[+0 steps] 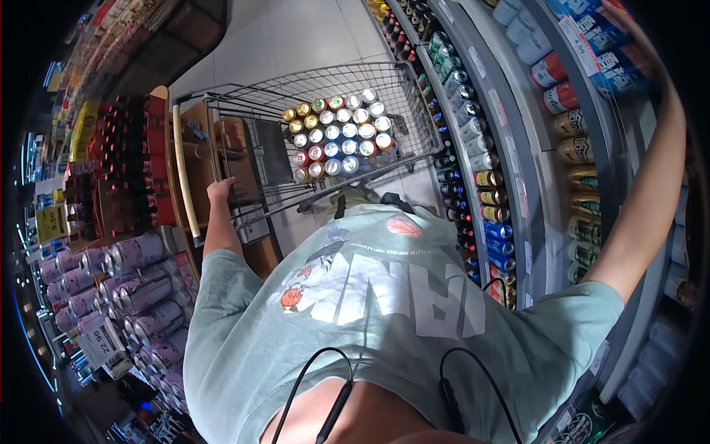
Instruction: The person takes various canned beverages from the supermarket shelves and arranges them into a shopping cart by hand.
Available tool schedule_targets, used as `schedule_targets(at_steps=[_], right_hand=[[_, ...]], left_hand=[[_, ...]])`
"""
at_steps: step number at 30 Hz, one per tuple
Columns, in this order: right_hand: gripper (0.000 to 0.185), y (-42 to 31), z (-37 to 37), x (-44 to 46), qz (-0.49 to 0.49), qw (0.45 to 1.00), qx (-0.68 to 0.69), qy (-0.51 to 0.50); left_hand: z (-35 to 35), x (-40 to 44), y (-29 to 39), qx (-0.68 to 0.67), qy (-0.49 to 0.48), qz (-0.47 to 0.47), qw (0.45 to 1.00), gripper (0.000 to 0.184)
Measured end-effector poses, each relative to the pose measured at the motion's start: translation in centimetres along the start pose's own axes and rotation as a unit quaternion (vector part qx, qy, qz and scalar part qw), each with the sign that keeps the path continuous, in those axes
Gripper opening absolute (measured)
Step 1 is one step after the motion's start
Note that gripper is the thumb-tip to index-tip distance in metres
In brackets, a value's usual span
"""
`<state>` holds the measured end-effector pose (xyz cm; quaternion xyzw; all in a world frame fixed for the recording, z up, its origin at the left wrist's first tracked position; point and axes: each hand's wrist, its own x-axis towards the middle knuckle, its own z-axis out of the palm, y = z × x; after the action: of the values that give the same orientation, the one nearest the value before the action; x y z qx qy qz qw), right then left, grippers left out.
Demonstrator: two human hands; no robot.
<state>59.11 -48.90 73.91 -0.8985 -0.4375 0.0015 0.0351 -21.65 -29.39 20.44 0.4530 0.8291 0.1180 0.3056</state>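
Observation:
A metal shopping cart (318, 78) stands ahead of my body, with several rows of upright cans (340, 137) in its basket. My left hand (220, 192) is closed on the cart's frame, near the yellowish handle bar (182, 170). My right arm stretches up along the right-hand shelves. At its end, my right hand (621, 18) is at the blue packs (621, 66) on an upper shelf. Its fingers are dim and cut off by the view's edge, so I cannot make out whether they grip anything.
Shelves (510, 133) of cans and bottles run along the right, with a price tag (580, 44) near the blue packs. Stacked pink cans (151, 296) and red bottle packs (122, 159) stand at left. Grey tiled floor (296, 33) extends beyond the cart.

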Motion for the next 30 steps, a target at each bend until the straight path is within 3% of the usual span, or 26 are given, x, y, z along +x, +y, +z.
schedule_targets(at_steps=[3, 4, 13, 26, 30], right_hand=[[0.063, 0.8, 0.3, 0.3, -0.063, 0.998, 0.021, 0.020], [0.063, 1.4, 0.4, 1.4, -0.022, 0.999, 0.007, 0.025], [0.079, 2.4, 0.8, 2.5, 0.003, 0.996, 0.079, 0.045], [0.077, 2.2, 0.8, 2.5, 0.008, 0.997, 0.042, 0.061], [0.076, 1.9, 0.7, 2.0, 0.015, 0.995, 0.088, 0.040]], left_hand=[[0.1, 0.2, -0.3, -0.035, -0.003, 0.000, 0.999, 0.031], [-0.3, -1.2, 0.7, -0.031, -0.004, -0.007, 0.999, 0.032], [0.1, 0.6, -0.4, 0.004, 0.007, 0.012, 1.000, 0.038], [0.4, 0.6, -1.1, 0.002, 0.028, 0.051, 0.998, 0.027], [0.5, 0.3, -1.0, 0.009, 0.026, 0.073, 0.997, 0.023]])
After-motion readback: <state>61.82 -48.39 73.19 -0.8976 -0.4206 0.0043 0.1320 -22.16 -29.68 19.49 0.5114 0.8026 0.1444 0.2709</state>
